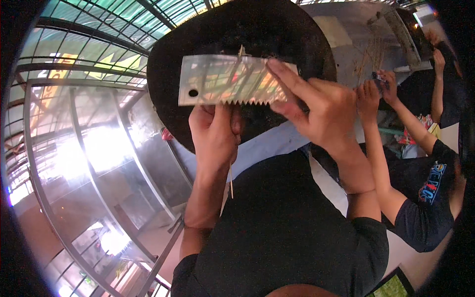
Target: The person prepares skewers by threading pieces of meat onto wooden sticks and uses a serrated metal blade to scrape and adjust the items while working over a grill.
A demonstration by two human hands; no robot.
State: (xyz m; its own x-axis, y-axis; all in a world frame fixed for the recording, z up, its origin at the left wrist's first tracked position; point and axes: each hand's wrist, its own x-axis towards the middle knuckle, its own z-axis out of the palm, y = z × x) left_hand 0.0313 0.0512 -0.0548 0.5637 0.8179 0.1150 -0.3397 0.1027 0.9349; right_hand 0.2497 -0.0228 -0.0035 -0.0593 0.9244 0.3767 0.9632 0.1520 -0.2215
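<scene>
My right hand (324,111) grips the right end of a shiny metal scraper (210,79), a flat rectangular blade. Its lower edge is toothed, and a round hole sits near its left end. Just below the blade, my left hand (213,131) pinches a thin wooden stick (231,184). The stick's lower end hangs beneath the hand, and a pale tip pokes up above the blade's upper edge; its middle is hidden by the fingers and the scraper. Both hands are over a large dark rounded surface (193,37), whose kind I cannot make out.
To the right another person's hands (368,99) hold something small and dark. Beyond them, several thin sticks (373,52) lie on a grey surface. A metal frame (74,109) with bars stands at the left, and a dark grille (94,29) runs behind it.
</scene>
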